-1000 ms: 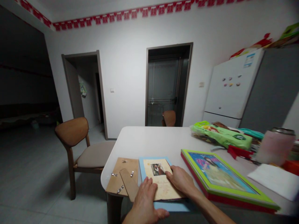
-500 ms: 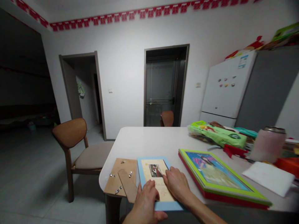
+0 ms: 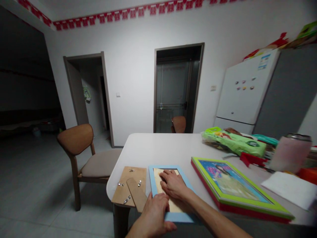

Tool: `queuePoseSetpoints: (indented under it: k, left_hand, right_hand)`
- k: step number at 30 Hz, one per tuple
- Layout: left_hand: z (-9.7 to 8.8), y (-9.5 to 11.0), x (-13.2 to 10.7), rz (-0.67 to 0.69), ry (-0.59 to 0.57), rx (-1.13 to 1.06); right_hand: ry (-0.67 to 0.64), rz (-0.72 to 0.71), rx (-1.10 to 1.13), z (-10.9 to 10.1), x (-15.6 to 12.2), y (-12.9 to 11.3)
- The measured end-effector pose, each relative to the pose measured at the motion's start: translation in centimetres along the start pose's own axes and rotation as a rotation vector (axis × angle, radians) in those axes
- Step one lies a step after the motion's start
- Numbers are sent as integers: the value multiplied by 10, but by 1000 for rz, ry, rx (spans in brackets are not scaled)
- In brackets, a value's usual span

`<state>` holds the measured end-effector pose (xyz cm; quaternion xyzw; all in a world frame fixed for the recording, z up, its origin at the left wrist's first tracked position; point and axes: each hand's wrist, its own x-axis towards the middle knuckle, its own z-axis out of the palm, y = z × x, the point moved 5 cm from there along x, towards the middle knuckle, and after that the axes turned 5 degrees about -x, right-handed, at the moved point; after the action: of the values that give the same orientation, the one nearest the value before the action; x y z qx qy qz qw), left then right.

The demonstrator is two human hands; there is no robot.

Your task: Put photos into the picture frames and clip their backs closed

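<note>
A light blue picture frame (image 3: 151, 178) lies flat at the near edge of the white table (image 3: 163, 148), with a cream card (image 3: 158, 177) inside it. My right hand (image 3: 173, 184) lies flat on the card, fingers stretched out and pressing down on it, covering the small photo on it. My left hand (image 3: 155, 211) rests on the frame's near left corner, fingers laid over the blue edge and thumb at the near side. A brown backing board (image 3: 128, 190) with metal clips and a stand lies just left of the frame.
A green-edged picture frame (image 3: 232, 185) lies right of the blue one. Behind it are a green packet (image 3: 232, 142), a red item, a pink jar (image 3: 289, 153) and a white sheet (image 3: 292, 190). A wooden chair (image 3: 84, 155) stands left of the table. A fridge (image 3: 245, 92) stands at the back right.
My right hand slid from the card's right side up onto its middle, covering the small photo. The card now sits squarely inside the blue frame. My left hand stayed at the near left corner.
</note>
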<state>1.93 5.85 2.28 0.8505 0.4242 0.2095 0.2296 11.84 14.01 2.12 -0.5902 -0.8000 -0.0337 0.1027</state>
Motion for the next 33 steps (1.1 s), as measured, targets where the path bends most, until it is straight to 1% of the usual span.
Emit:
queuePoseSetpoints:
  k: [2, 5, 9, 12, 15, 17, 18, 19, 22, 24, 25, 26, 28, 31, 33]
  left_hand:
    - [-2, 0, -1, -7, -4, -6]
    - [-4, 1, -3, -7, -9, -3]
    - [-5, 4, -5, 23, 12, -20]
    - [-4, 3, -7, 23, 1, -46]
    - [-9, -4, -16, 16, -7, -57]
    - [-20, -20, -27, -41, -8, -15]
    - [-28, -31, -34, -93, -2, 25]
    - [-37, -45, -41, -176, 28, 80]
    - [-65, -89, -61, -385, 167, 211]
    - [-76, -108, -69, -418, 230, 236]
    - [-80, -113, -70, -411, 253, 231]
    - [-82, -114, -69, -394, 270, 218]
    - [-87, -108, -65, -347, 313, 194]
    - [-91, -79, -55, -252, 385, 177]
    - [-84, -57, -46, -181, 382, 146]
  right_hand:
    - [-4, -27, 8, 4, 4, -6]
    - [28, -76, 30, 8, 11, -17]
    - [23, -56, 17, 10, 17, -21]
    - [17, -66, 18, 6, 16, -22]
    - [35, -66, 62, -4, 11, -26]
    - [64, -63, 92, -11, 4, -38]
    - [79, -72, 102, -13, -1, -48]
    - [85, -88, 113, -14, -6, -60]
    - [81, -134, 154, -11, -16, -99]
    - [68, -113, 182, -6, -16, -116]
    - [63, -93, 210, -5, -14, -120]
    - [63, -75, 250, -5, -11, -121]
    - [76, -61, 350, -12, -7, -116]
    - [121, -62, 436, -34, -14, -91]
    - [103, -34, 454, -46, -27, -68]
